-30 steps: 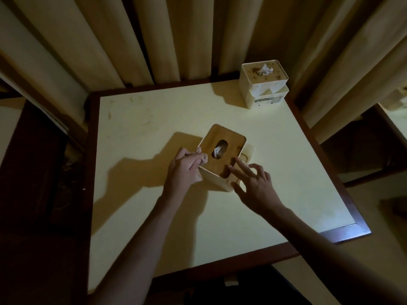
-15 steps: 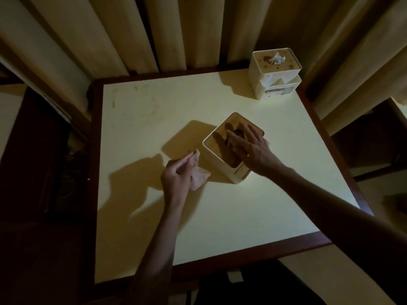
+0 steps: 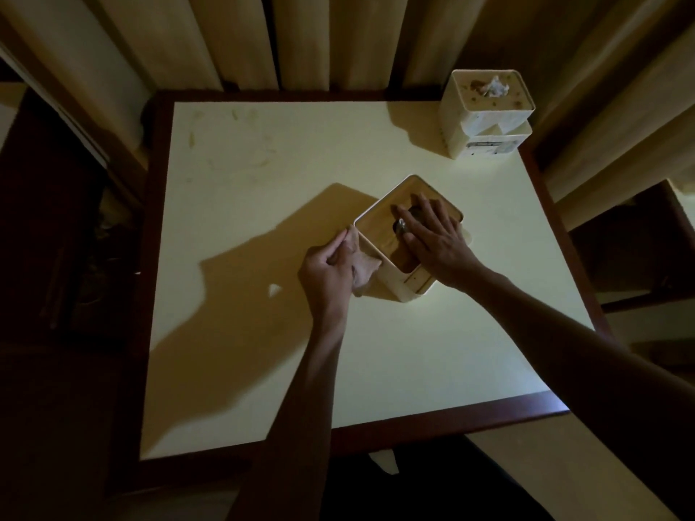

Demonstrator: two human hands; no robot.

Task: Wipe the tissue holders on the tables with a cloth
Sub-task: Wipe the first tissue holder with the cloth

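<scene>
A square white tissue holder (image 3: 391, 285) with a wooden lid stands near the middle of the cream table (image 3: 263, 174), turned corner-on. My right hand (image 3: 432, 238) lies flat on the lid with straight fingers, covering most of the tissue slot. My left hand (image 3: 329, 270) grips a small pale cloth (image 3: 363, 270) and holds it against the holder's left side wall. A second white tissue holder (image 3: 485, 118) with a tissue sticking out of its top stands at the table's far right corner.
Heavy curtains (image 3: 338, 39) hang right behind the table. The table has a dark wooden rim (image 3: 451, 426). Faint smears mark the far left of the tabletop. Dark furniture stands to the left and a dark chair (image 3: 632, 253) to the right.
My right hand went from beside the holder's near corner onto its lid and now lies flat there. My left hand drew back with the cloth, then returned it to the holder's left side.
</scene>
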